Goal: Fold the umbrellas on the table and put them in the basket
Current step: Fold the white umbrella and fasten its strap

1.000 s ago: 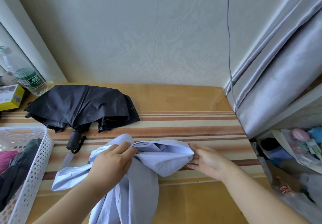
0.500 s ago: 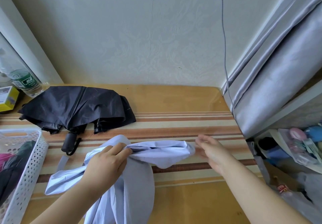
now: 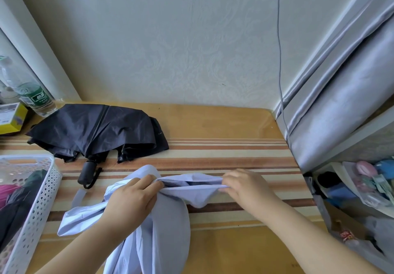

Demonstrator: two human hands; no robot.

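The pale blue fabric umbrella [image 3: 153, 216] is spread over the near edge of the striped wooden table [image 3: 223, 152]. A fold of its canopy is pinched by the left hand [image 3: 130, 201] and the right hand [image 3: 245, 186]. The black collapsed umbrella [image 3: 96, 133] lies behind; the white perforated plastic basket [image 3: 40, 201] stands left.

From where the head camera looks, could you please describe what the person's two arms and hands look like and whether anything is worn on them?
Both forearms are bare up to the frame's edge: no sleeves, gloves or watch show. The left hand and right hand carry no visible rings or bracelets, and no markings or cables are on either arm.
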